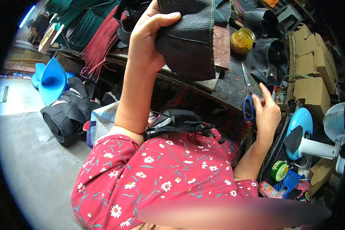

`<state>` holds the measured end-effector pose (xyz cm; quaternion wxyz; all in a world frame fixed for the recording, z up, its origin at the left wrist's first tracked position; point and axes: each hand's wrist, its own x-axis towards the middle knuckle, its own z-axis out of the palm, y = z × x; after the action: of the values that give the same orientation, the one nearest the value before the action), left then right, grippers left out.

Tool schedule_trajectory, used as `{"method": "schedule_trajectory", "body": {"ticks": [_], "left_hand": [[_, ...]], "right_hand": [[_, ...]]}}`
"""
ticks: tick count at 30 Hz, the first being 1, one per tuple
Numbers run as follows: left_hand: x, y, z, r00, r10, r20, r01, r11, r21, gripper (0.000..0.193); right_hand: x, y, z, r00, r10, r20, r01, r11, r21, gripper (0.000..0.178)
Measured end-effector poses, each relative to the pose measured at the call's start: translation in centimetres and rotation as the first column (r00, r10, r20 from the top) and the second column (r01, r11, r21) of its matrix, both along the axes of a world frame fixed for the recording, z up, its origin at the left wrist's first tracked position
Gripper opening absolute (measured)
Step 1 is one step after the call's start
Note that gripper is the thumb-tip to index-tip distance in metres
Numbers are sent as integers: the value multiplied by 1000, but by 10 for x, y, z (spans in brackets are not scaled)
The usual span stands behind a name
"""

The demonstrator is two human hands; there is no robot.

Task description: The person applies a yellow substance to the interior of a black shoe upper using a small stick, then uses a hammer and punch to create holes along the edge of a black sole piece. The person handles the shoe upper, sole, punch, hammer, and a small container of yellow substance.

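My left hand [149, 28] is raised at the top middle, closed on a stitched black leather piece [186, 42]. The thumb lies across its face and the other fingers are mostly hidden. The piece hangs over the edge of the workbench [234, 90], pale stitching along its right side. My right hand [267, 109] is at the bench's right part, index finger stretched out and the others loosely bent, with nothing seen in it. Just left of it lie scissors [248, 103] with blue handles, blades pointing away.
Behind the scissors stand a jar of yellow stuff [242, 40] and curved black leather pieces [270, 59]. Cardboard boxes [312, 65] and a fan [333, 126] are at the right. Bundles of red cords [101, 40] hang at the far left; black rolled pieces [69, 113] sit below.
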<state>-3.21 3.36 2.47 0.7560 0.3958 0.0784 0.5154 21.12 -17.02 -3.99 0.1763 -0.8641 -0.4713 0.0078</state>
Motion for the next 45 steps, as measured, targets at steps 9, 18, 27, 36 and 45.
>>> {"method": "schedule_trajectory", "body": {"ticks": [9,18,27,36,45], "left_hand": [[0,-3,-6,962,-273,19,269,928,-258,19],[9,-20,-8,952,-228,-202,241,969,44,35],[3,-22,-17,956,-222,-191,220,975,-30,44],[15,-33,-12,942,-211,-260,210,977,-33,48],[20,-38,-10,949,-192,-250,193,981,-22,43]], "right_hand": [[33,115,2,949,113,294,-212,920,329,33],[49,167,19,928,224,299,-206,974,-90,33],[38,131,34,928,197,316,-233,969,80,25],[-25,84,72,680,706,-198,-306,518,799,34],[-35,96,53,716,683,-143,-334,516,789,43]]}}
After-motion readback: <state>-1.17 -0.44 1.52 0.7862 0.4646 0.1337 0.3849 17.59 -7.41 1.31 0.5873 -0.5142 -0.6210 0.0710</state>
